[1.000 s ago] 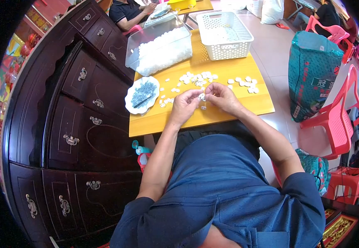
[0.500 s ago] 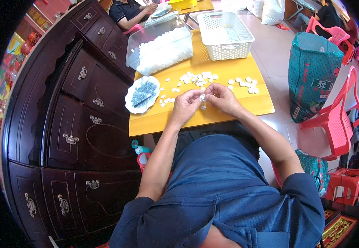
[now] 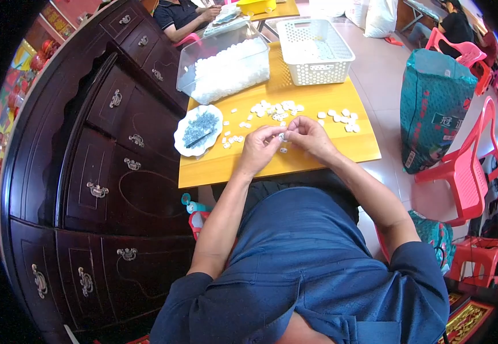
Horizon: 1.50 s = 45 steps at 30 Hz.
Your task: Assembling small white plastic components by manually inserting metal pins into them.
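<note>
Over the near part of the yellow table, my left hand (image 3: pixel 259 150) and my right hand (image 3: pixel 311 139) meet fingertip to fingertip. Both pinch one small white plastic piece (image 3: pixel 284 137), mostly covered by the fingers. Just below them a similar small piece lies on the wood. Beyond my hands spreads a loose group of small white pieces (image 3: pixel 277 109), with another group of rounder white pieces (image 3: pixel 346 119) to the right. Left of my left hand sits a scalloped white plate (image 3: pixel 181 150) holding tiny clear-bluish parts (image 3: pixel 201 127) and a dark, thin tool (image 3: pixel 201 140).
A clear bin (image 3: pixel 183 80) full of white pieces and a white perforated basket (image 3: pixel 321 74) stand at the table's far side. Dark wooden drawers (image 3: pixel 128 195) rise on the left. A green woven sack (image 3: pixel 432 114) and pink chairs (image 3: pixel 461 189) stand right. Another person sits beyond.
My fingers have shifted slightly around the small white piece, covering more of it. The whole view has tilted a little; the pieces on the table lie as before.
</note>
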Motion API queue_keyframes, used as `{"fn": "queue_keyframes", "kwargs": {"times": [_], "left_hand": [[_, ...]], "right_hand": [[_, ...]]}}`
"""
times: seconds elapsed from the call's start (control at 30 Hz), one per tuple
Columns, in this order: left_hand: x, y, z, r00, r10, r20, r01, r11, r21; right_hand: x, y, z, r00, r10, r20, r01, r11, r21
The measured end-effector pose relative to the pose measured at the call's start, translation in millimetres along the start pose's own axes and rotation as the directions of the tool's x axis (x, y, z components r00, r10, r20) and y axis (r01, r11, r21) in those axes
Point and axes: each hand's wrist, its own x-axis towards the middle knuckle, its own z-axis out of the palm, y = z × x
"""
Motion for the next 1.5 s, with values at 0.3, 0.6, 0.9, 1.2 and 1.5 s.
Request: {"fn": "queue_keyframes", "kwargs": {"times": [0.3, 0.6, 0.9, 1.2, 1.5], "left_hand": [[0.2, 9.6, 0.7, 1.000, 0.013, -0.006, -0.012, 0.997, 0.081], [1.8, 10.5, -3.0, 0.999, 0.016, 0.036, -0.017, 1.000, 0.018], [-2.2, 21.2, 6.0, 0.999, 0.022, -0.044, -0.016, 0.992, 0.129], [-6.2, 33.0, 13.8, 0.971, 0.216, -0.106, -0.133, 0.849, 0.511], [-6.4, 26.8, 17.5, 0.957, 0.259, -0.134, -0.145, 0.822, 0.550]], "right_hand": [[-2.1, -2.4, 2.2, 0.995, 0.086, -0.040, -0.085, 0.996, 0.030], [2.1, 2.4, -3.7, 0.981, 0.195, -0.019, -0.193, 0.978, 0.083], [1.5, 2.6, 2.8, 0.991, 0.121, -0.057, -0.109, 0.979, 0.172], [-0.3, 1.5, 6.5, 0.992, 0.095, -0.086, -0.079, 0.982, 0.169], [-1.6, -1.7, 11.0, 0.987, 0.115, -0.115, -0.094, 0.981, 0.167]]}}
